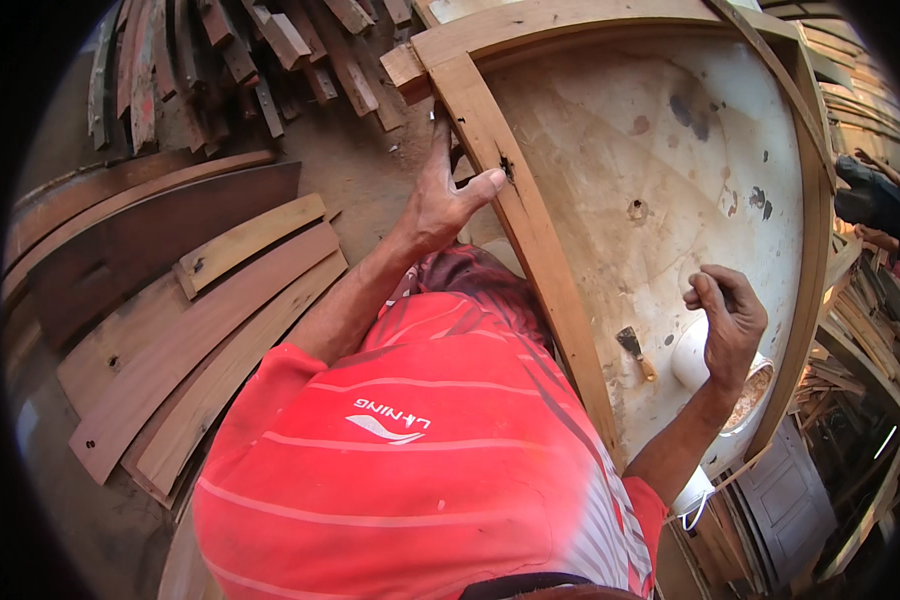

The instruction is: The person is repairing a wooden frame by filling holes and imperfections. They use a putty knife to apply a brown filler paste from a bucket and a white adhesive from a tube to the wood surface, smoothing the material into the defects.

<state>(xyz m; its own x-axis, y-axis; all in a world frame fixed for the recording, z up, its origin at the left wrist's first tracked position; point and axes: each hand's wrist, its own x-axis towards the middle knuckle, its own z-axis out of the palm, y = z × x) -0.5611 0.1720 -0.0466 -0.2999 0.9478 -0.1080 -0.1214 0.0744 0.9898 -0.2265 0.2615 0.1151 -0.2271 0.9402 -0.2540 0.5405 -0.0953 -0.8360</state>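
A wooden frame [518, 215] of jointed boards lies across a pale, stained work surface [610, 130]. My left hand [447, 197] grips its near-left board. The thumb lies on top, beside a dark, ragged hole [506, 167] in the wood, and the fingers go down along the outer side. Above the surface at right, my right hand [733, 325] is raised with its fingers curled into a pinch; what is in it, if anything, is too small to make out. Below it a white tub [688, 358] shows brownish, crumbly contents. A putty knife [638, 354] with a dark blade and yellowish handle lies left of the tub.
Curved boards [205, 345] are stacked on the ground at left, and rough planks [240, 50] are piled at far left. A small white pail [692, 495] hangs or stands by the surface's near edge. Grey panelled door [785, 495] and timber lie at right. Another person [880, 205] is at far right.
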